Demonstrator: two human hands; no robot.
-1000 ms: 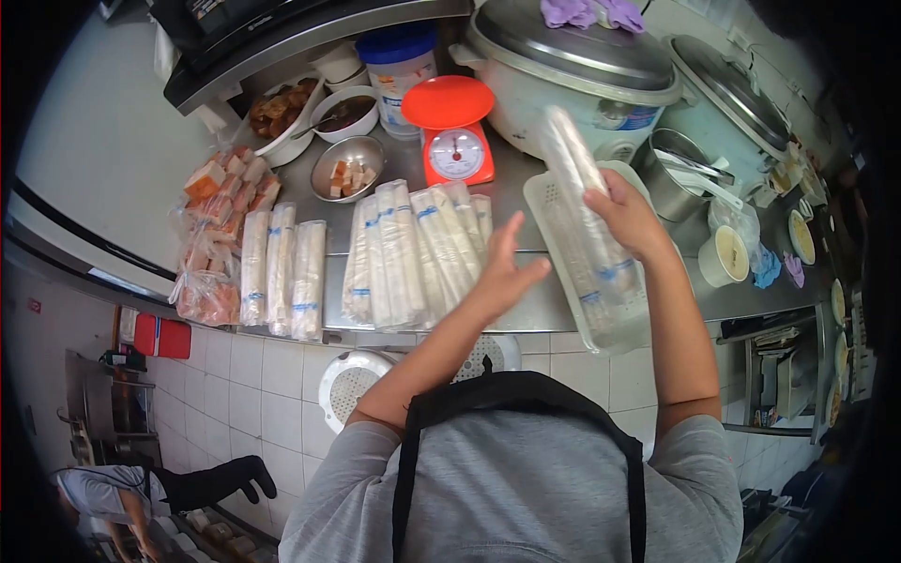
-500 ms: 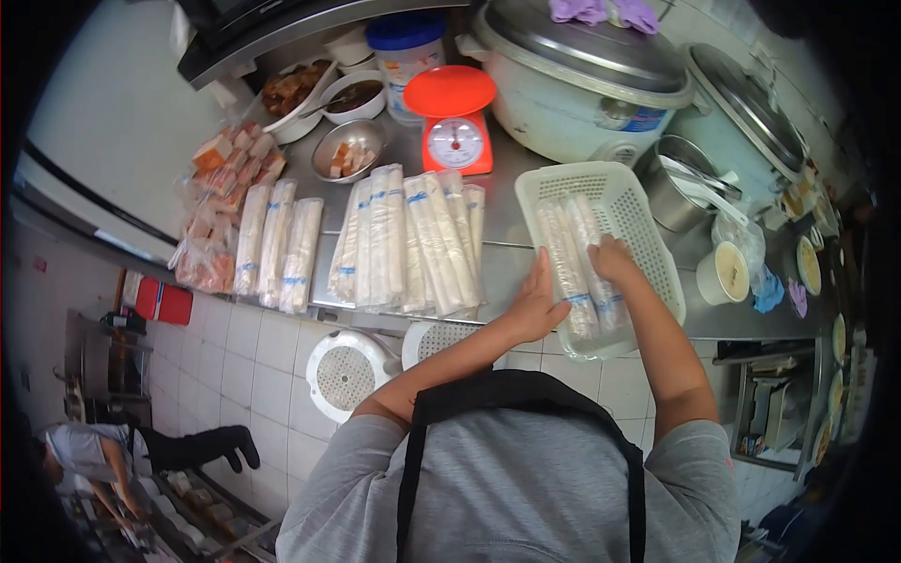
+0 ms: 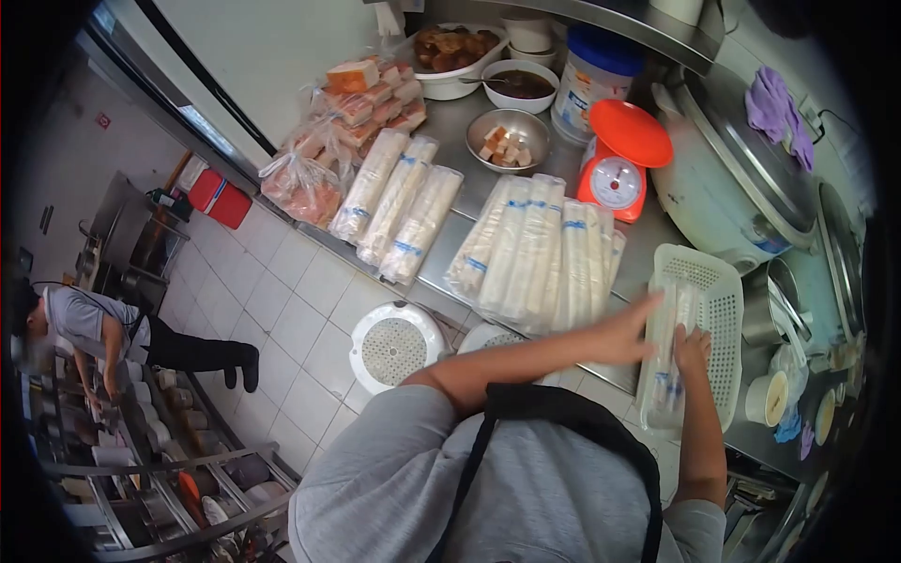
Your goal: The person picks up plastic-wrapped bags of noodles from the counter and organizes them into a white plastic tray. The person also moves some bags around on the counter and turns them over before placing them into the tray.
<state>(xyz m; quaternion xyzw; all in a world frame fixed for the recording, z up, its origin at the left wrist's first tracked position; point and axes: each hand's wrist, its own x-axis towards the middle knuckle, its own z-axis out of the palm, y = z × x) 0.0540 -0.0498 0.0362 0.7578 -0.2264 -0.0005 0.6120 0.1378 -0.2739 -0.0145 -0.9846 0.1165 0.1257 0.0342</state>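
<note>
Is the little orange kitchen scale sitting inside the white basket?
No, the orange scale stands on the steel counter beside the rice cooker, outside the white basket.

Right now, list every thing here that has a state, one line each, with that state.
left hand: open, flat beside the basket
right hand: pressing the packs in the basket
white basket: holds wrapped packs
wrapped packs: lying lengthwise
rice cooker: lid closed
orange scale: pan bare
steel bowl: holds cubes

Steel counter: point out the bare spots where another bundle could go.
Bare steel counter shows between the three-bundle group and the big bundle stack, and beside the white basket under the red scale. The back row by the metal bowl is crowded.
</note>
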